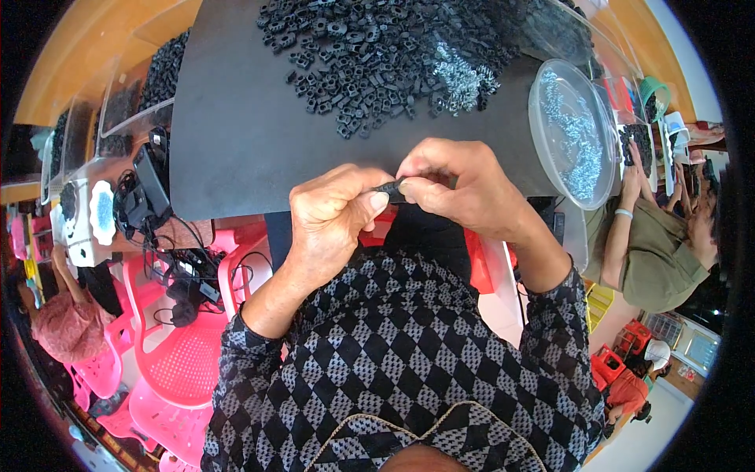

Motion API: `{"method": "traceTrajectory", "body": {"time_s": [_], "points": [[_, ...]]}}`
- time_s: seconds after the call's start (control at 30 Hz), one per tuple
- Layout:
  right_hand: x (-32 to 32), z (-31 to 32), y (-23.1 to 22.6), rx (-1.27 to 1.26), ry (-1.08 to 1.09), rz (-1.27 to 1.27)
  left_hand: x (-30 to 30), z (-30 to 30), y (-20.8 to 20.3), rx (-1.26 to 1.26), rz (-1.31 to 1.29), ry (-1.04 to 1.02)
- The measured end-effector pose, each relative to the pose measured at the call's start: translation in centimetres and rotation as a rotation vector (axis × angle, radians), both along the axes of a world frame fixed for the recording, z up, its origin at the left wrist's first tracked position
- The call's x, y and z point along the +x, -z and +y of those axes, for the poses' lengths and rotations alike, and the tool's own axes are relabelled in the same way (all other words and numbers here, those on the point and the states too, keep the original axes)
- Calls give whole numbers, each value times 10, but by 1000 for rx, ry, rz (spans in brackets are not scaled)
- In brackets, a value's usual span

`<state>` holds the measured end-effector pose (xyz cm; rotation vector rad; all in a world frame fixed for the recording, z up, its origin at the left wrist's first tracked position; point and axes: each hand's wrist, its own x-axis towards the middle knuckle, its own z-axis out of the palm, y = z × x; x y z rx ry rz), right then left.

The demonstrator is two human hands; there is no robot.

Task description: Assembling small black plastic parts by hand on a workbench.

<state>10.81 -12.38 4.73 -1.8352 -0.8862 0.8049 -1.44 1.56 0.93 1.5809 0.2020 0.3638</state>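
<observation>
Black part (388, 189) lies pinched between the left hand (329, 214) and right hand (460, 187).

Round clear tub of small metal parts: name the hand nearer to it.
Right hand, to the lower left of the tub; left hand, farther left, beyond the right.

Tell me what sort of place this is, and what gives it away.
Probably a small-parts assembly workshop: small black parts lie heaped on a dark tabletop, a clear round tub holds silvery spring-like pieces, and a person in an olive top reaches toward more black parts.
</observation>
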Motion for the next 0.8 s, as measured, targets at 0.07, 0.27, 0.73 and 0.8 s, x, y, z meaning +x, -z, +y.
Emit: {"method": "traceTrajectory", "body": {"time_s": [0.07,0.27,0.73,0.8], "points": [[0,0,1,-10,-7,60,0,0,0,11,-4,-7],[-10,1,15,129,39,-205,2,-4,-1,113,16,-60],[-15,6,13,199,39,-574,5,-7,-2,41,29,-168],[-18,6,11,233,10,-638,7,-6,-6,-143,35,-155]]}}
